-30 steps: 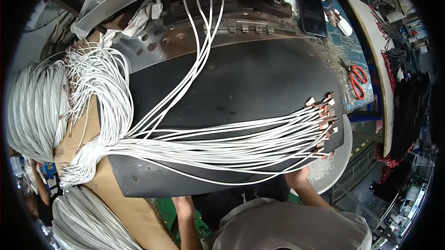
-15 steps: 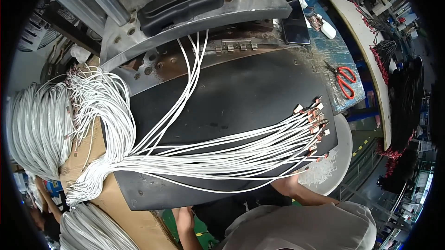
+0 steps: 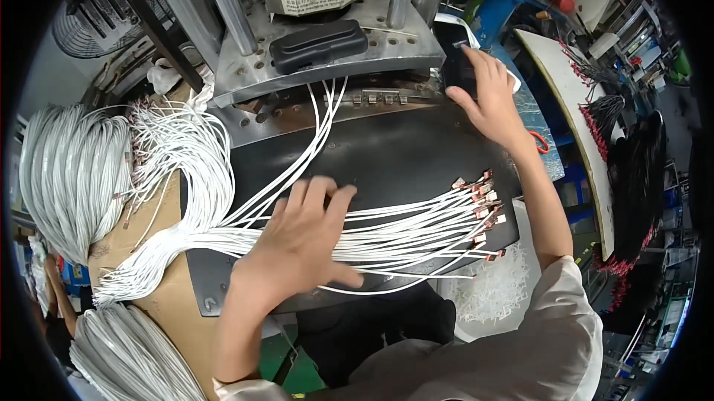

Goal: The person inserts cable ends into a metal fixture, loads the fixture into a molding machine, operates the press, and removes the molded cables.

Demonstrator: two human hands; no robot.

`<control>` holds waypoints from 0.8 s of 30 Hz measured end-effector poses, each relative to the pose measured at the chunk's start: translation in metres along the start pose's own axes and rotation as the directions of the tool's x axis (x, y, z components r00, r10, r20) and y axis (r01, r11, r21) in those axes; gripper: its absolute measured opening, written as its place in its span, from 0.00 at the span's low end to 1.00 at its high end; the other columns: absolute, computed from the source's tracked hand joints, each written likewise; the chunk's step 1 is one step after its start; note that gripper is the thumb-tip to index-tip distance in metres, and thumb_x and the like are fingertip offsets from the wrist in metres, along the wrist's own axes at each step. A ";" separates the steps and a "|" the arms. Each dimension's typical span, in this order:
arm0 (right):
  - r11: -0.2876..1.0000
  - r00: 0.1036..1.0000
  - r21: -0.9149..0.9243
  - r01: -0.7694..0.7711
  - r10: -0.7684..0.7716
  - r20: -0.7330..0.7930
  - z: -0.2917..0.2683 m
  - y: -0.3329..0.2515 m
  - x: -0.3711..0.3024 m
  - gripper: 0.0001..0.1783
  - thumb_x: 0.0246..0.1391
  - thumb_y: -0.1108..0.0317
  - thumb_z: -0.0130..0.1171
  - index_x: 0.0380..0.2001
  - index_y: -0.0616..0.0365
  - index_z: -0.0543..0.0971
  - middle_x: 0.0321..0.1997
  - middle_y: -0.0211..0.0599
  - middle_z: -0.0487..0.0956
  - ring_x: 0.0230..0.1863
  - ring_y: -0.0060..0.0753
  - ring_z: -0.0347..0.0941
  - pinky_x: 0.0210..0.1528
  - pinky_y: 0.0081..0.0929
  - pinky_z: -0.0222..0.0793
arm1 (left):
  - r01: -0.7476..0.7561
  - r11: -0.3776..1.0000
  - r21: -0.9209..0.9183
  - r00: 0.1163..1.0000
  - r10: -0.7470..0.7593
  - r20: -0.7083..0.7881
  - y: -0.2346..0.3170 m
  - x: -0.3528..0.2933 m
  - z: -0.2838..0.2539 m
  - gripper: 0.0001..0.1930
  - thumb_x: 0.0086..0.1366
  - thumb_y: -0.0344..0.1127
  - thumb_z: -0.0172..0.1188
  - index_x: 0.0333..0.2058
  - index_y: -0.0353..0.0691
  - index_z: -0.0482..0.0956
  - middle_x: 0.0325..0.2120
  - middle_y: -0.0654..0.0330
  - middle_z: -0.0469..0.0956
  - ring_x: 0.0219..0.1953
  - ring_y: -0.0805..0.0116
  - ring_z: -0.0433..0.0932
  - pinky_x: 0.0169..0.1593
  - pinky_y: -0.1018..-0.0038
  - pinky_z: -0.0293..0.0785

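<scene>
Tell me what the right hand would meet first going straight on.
Probably the phone; the right hand overlaps it in view, but depth, and so contact, is unclear.

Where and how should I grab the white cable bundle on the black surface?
Probably the bunched neck of the white cable bundle, near the left edge of the black surface, from above with the left hand: it gathers closely there but fans out rightward toward the connectors.
</scene>
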State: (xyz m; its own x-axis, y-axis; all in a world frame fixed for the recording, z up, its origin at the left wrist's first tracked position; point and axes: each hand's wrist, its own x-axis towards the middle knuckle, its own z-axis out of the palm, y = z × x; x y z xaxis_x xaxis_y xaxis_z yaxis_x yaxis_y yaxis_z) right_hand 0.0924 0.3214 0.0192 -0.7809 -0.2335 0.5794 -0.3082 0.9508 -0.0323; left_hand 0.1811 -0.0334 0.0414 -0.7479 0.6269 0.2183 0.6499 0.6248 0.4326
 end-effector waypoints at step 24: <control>0.878 0.178 0.465 -0.116 -0.442 0.879 -0.097 -0.073 0.027 0.20 0.54 0.56 0.65 0.38 0.64 0.77 0.25 0.43 0.81 0.33 0.46 0.80 0.39 0.39 0.73 | -0.213 0.976 -0.045 0.962 0.202 -0.182 -0.037 -0.011 -0.007 0.08 0.58 0.23 0.64 0.37 0.31 0.83 0.29 0.57 0.82 0.26 0.71 0.77 0.30 0.72 0.71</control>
State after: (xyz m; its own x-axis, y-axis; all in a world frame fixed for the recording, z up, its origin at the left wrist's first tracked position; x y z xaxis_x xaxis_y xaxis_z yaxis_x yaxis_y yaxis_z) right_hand 0.1462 0.2653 0.1164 -0.4805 -0.6409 -0.5986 -0.4323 0.7670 -0.4742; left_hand 0.1644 -0.0670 0.0286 -0.6130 0.6448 0.4565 0.7878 0.4551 0.4151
